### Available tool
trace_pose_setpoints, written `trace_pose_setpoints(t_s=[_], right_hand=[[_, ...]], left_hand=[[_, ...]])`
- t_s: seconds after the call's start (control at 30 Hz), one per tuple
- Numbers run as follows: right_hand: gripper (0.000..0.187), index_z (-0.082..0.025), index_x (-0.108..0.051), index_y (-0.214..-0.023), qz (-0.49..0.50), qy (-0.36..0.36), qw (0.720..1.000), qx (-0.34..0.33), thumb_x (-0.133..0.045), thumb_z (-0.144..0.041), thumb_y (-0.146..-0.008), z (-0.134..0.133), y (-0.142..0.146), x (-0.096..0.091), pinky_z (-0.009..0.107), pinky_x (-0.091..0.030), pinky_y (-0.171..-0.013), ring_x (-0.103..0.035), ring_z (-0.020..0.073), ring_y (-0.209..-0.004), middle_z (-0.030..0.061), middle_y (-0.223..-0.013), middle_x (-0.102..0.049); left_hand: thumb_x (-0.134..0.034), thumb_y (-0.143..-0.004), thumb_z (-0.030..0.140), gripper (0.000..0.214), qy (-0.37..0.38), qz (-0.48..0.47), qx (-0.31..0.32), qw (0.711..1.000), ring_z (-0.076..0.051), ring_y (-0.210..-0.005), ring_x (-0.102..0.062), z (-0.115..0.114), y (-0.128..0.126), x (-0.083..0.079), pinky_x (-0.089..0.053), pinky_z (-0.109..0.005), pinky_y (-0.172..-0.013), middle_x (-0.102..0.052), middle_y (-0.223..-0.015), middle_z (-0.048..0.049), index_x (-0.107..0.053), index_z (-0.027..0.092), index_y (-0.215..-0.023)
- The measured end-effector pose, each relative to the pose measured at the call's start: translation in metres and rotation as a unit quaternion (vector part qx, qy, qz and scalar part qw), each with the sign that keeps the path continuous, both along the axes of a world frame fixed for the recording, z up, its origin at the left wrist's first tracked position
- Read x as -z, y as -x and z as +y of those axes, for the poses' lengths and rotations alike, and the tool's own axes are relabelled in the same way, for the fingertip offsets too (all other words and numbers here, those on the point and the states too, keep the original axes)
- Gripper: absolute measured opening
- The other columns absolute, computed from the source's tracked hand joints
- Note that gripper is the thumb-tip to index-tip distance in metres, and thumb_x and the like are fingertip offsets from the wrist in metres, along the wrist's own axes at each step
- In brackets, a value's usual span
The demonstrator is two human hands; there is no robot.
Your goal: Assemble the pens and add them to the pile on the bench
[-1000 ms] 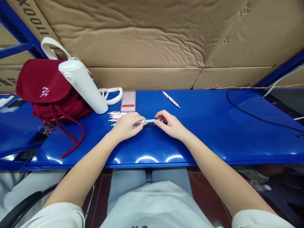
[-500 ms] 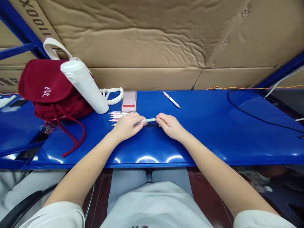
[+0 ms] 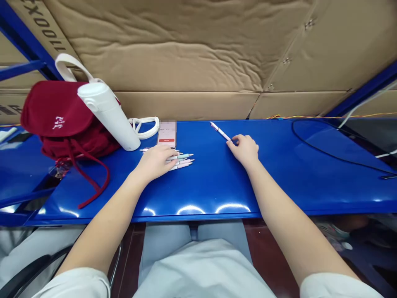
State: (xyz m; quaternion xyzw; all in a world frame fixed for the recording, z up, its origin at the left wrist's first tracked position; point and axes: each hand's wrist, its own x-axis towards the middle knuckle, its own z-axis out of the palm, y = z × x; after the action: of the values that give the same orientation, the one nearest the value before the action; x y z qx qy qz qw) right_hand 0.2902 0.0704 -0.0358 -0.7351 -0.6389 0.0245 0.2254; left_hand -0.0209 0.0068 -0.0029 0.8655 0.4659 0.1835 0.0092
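Head | pens [image 3: 183, 156] under left hand [image 3: 157, 160], grip unclear | right hand [image 3: 247, 150] pinching lone pen [image 3: 220, 131]

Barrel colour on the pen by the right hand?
Mostly white. The pen by the right hand shows in the head view, the only view.

Several slim pens [image 3: 184, 162] lie close together, roughly parallel, on the blue table [image 3: 198, 190], their pointed ends toward the right and their middles hidden; one has a mint-green grip [image 3: 183, 156], while those nearer look white and pale pink. A single white pen [image 3: 221, 132] lies apart, farther back and to the right, slanting, its near end hidden
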Motion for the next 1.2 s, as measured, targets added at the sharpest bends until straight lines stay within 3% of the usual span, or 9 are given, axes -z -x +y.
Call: trace_pose_setpoints(t_s=[0.13, 0.27, 0.4, 0.47, 0.53, 0.63, 0.8, 0.97, 1.2], right_hand=[[0.023, -0.018, -0.065, -0.091, -0.031, -0.013, 0.999, -0.007, -0.048, -0.031, -0.083, 0.000, 0.008, -0.002, 0.044, -0.040, -0.075, -0.056, 0.0311, -0.091, 0.0151, -0.098, -0.061], [0.019, -0.017, -0.062, -0.081, 0.082, -0.047, 0.995, -0.032, -0.047, -0.027, -0.082, -0.008, 0.010, -0.013, 0.038, -0.041, -0.072, -0.057, 0.0257, -0.082, 0.0114, -0.087, -0.064], [0.021, -0.019, -0.061, -0.076, 0.206, -0.006, 0.955, -0.215, -0.047, -0.033, -0.083, -0.035, 0.032, -0.028, 0.030, -0.040, -0.065, -0.055, 0.0190, -0.069, 0.0040, -0.072, -0.061], [0.026, -0.020, -0.060, -0.073, 0.221, 0.024, 0.925, -0.308, -0.043, -0.034, -0.086, -0.050, 0.050, -0.031, 0.029, -0.041, -0.068, -0.056, 0.0176, -0.072, 0.0030, -0.075, -0.063], [0.031, -0.020, -0.058, -0.070, 0.226, 0.040, 0.910, -0.345, -0.040, -0.035, -0.089, -0.060, 0.065, -0.031, 0.027, -0.040, -0.067, -0.055, 0.0159, -0.069, 0.0020, -0.071, -0.061], [0.034, -0.020, -0.055, -0.066, 0.237, 0.055, 0.907, -0.344, -0.037, -0.035, -0.090, -0.065, 0.074, -0.029, 0.026, -0.038, -0.063, -0.051, 0.0142, -0.063, 0.0003, -0.065, -0.055], [0.039, -0.020, -0.046, -0.059, 0.269, 0.065, 0.908, -0.314, -0.035, -0.040, -0.091, -0.063, 0.071, -0.029, 0.025, -0.033, -0.058, -0.043, 0.0120, -0.055, -0.0030, -0.055, -0.044], [0.038, -0.020, -0.044, -0.058, 0.240, 0.086, 0.905, -0.340, -0.036, -0.039, -0.091, -0.064, 0.068, -0.034, 0.026, -0.033, -0.058, -0.043, 0.0125, -0.057, -0.0026, -0.056, -0.044], [0.004, -0.021, -0.048, -0.081, 0.254, 0.031, 0.887, -0.384, -0.050, -0.024, -0.081, -0.063, 0.064, -0.028, 0.026, -0.039, -0.062, -0.047, 0.0128, -0.065, -0.0012, -0.074, -0.051]], left_hand=[[-0.054, -0.085, 0.034, 0.027, -0.010, -0.012, 0.002, 1.000, -0.027, -0.097, -0.059, 0.000, 0.000, 0.001, -0.049, -0.043, -0.084, -0.069, -0.101, -0.0076, -0.068, 0.018, -0.102], [-0.054, -0.085, 0.034, 0.028, -0.054, -0.048, -0.010, 0.997, -0.027, -0.099, -0.057, -0.001, -0.003, -0.003, -0.048, -0.044, -0.084, -0.065, -0.104, -0.0098, -0.065, 0.018, -0.105], [-0.059, -0.082, 0.036, 0.035, -0.175, -0.092, -0.019, 0.980, -0.030, -0.112, -0.051, -0.006, -0.011, -0.007, -0.043, -0.047, -0.092, -0.056, -0.119, -0.0128, -0.059, 0.020, -0.113], [-0.057, -0.084, 0.037, 0.031, -0.165, -0.072, 0.021, 0.983, -0.029, -0.111, -0.052, -0.009, -0.016, -0.007, -0.043, -0.045, -0.091, -0.057, -0.119, -0.0119, -0.059, 0.020, -0.110], [-0.050, -0.089, 0.035, 0.025, -0.111, -0.053, 0.054, 0.991, -0.024, -0.100, -0.059, -0.012, -0.020, -0.005, -0.047, -0.037, -0.084, -0.063, -0.109, -0.0089, -0.059, 0.020, -0.106], [-0.046, -0.091, 0.036, 0.025, -0.062, -0.047, 0.053, 0.996, -0.020, -0.086, -0.062, -0.014, -0.023, -0.001, -0.049, -0.030, -0.073, -0.067, -0.097, -0.0061, -0.060, 0.019, -0.103], [-0.048, -0.091, 0.035, 0.023, -0.054, -0.055, 0.070, 0.995, -0.020, -0.088, -0.061, -0.015, -0.025, 0.001, -0.048, -0.031, -0.076, -0.067, -0.096, -0.0062, -0.063, 0.019, -0.097], [-0.044, -0.093, 0.030, 0.023, -0.047, -0.067, 0.082, 0.993, -0.019, -0.089, -0.060, -0.014, -0.026, -0.002, -0.048, -0.033, -0.079, -0.066, -0.097, -0.0068, -0.063, 0.018, -0.098], [-0.043, -0.094, 0.026, 0.024, -0.038, -0.088, 0.101, 0.990, -0.018, -0.083, -0.059, -0.013, -0.028, -0.002, -0.047, -0.032, -0.078, -0.067, -0.089, -0.0073, -0.065, 0.016, -0.092]])
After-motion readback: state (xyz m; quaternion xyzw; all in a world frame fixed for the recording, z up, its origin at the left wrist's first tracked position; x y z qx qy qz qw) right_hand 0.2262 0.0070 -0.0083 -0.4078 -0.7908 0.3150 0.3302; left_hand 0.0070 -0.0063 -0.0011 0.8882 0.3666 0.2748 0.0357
